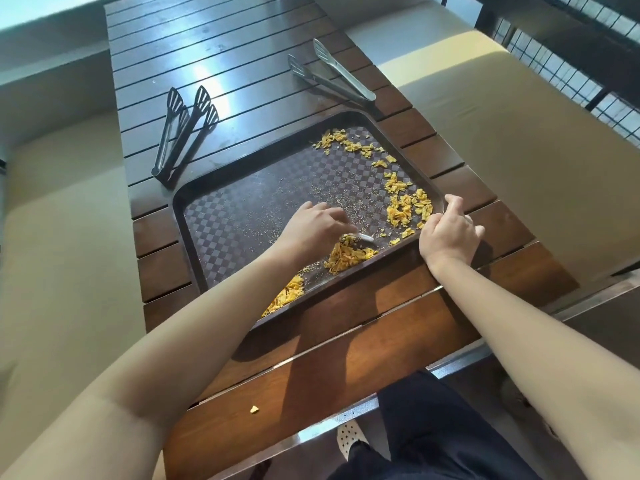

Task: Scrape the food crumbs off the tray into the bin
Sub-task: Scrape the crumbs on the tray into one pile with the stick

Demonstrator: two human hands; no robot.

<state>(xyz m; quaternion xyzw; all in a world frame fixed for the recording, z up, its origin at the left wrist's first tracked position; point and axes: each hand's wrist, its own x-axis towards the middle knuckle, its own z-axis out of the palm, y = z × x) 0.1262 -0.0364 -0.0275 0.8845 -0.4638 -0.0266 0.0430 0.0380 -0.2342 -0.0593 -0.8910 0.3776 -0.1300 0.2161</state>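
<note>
A dark brown checkered tray point(242, 216) lies on the slatted wooden table. Yellow-orange food crumbs point(405, 206) are scattered along its far and right sides, with a heap point(346, 256) by the near rim and more point(285, 294) at the near left corner. My left hand point(311, 226) is over the tray and grips a small white scraper point(365, 237) whose tip touches the near heap. My right hand point(448, 232) holds the tray's near right corner, fingers curled over the rim. No bin is in view.
Two pairs of black tongs point(183, 129) lie left of the tray's far end, and metal tongs point(332, 74) lie beyond it. One stray crumb point(254, 409) sits on the table's near planks. Beige cushioned benches flank the table.
</note>
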